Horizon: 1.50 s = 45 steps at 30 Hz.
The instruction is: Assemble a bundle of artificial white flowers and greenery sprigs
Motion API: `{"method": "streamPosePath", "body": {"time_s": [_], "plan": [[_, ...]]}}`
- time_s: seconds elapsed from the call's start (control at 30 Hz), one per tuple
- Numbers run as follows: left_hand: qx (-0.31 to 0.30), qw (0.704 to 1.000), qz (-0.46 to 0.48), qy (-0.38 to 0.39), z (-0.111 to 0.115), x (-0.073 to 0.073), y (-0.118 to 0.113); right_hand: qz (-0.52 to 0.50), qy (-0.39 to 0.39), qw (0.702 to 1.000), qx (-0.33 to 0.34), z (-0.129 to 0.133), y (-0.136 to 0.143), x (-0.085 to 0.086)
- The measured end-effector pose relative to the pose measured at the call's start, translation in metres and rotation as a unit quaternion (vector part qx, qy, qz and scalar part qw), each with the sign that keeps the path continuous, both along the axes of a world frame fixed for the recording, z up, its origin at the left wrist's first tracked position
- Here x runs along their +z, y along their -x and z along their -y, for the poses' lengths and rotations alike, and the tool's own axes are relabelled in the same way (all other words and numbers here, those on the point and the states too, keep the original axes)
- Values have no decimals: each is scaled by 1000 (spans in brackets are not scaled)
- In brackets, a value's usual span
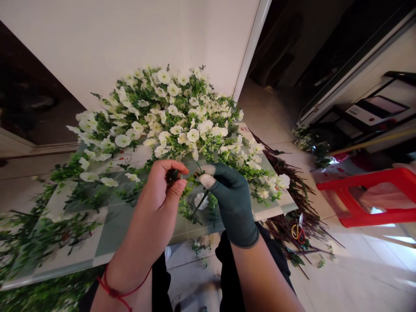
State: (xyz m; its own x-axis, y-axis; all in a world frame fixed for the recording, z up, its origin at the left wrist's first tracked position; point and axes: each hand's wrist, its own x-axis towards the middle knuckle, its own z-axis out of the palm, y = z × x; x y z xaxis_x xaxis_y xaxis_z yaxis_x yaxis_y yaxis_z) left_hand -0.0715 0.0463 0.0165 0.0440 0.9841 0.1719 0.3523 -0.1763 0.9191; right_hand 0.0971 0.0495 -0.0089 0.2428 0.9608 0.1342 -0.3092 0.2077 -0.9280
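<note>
My bare left hand (160, 201), with a red cord at the wrist, is curled closed around a small dark item that I cannot make out. My right hand (232, 199) wears a dark green glove with pale fingertips and pinches a thin green stem (200, 201) that slants down toward the table edge. The fingertips of both hands are close together. Behind them a large heap of white artificial flowers with green leaves (193, 135) covers the back of the checked table (112, 227).
Green leafy sprigs (48, 236) lie along the table's left side. On the floor at right are brown stems (289, 173), scissors with yellow and red handles (299, 230) and a red stool (373, 190). A white wall (156, 34) rises behind the flowers.
</note>
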Motion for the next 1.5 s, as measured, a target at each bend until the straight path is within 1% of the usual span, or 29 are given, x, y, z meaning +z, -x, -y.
{"method": "streamPosePath", "body": {"time_s": [0.07, 0.17, 0.23, 0.3, 0.4, 0.53, 0.67, 0.83, 1.1, 1.2, 1.5], "plan": [[5, 1000, 30, 8, 1, 3, -3, -11, 3, 1000, 5, 0, 0, 1], [55, 996, 66, 12, 1, 10, -7, -16, 7, 1000, 5, 1, 1, 1], [96, 993, 69, 3, 1, 14, -8, -13, -1, 1000, 6, 1, 1, 1], [106, 992, 64, -7, 1, 16, -8, -2, -17, 1000, 8, 1, 1, 1], [74, 996, 46, -19, 2, 16, -6, 21, -42, 999, 10, 3, 0, 1], [37, 998, 24, -45, 3, 13, -3, 29, -50, 998, 5, 3, -2, 1], [35, 997, 23, -65, 5, 12, -4, 37, -48, 998, -6, 3, -2, 4], [19, 997, 45, -66, 8, 13, -8, 54, -55, 997, -4, 5, -2, 8], [-2, 996, 62, -70, 3, 6, -9, 71, -60, 996, -7, 7, -5, 11], [0, 995, 70, -68, 3, 6, -11, 86, -66, 994, -12, 7, -5, 10], [9, 996, 81, -46, 5, 9, -13, 85, -70, 994, -8, 8, -4, 9]]}}
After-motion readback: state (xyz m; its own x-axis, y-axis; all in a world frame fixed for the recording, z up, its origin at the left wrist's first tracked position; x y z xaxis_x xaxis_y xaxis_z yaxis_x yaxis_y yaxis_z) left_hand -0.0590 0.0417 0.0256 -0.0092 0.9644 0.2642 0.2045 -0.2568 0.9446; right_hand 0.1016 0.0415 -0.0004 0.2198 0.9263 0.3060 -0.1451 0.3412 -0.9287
